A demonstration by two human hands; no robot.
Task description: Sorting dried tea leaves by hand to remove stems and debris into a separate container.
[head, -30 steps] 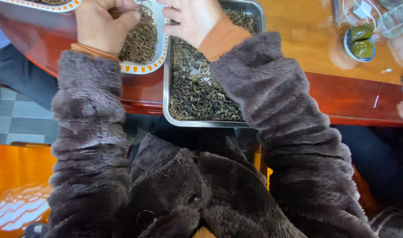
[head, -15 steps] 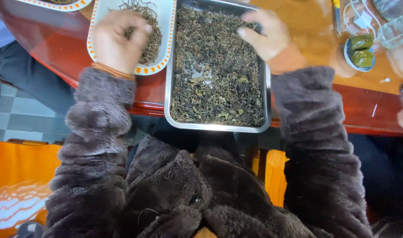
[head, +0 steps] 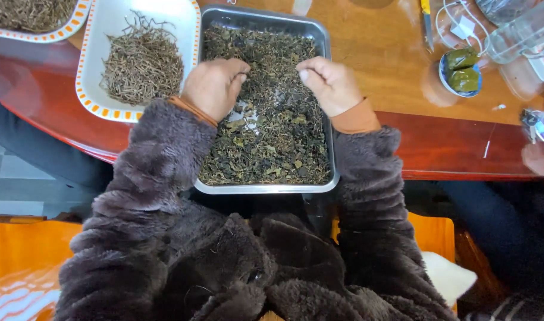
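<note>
We see the left hand [head: 214, 87] and right hand [head: 329, 84] with fingers curled nearly closed, resting on dried leaves [head: 266, 137] in the metal tray [head: 265, 188]. The tray's long axis runs away from us. A plate of stems [head: 142, 60] lies just left of the left fingers.

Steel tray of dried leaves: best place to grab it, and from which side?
Probably the steel tray by its rolled rim at the two long sides, coming from the near end that overhangs the table edge. The left hand and right hand already sit over the leaves near those sides; the white dish crowds the left.
</note>
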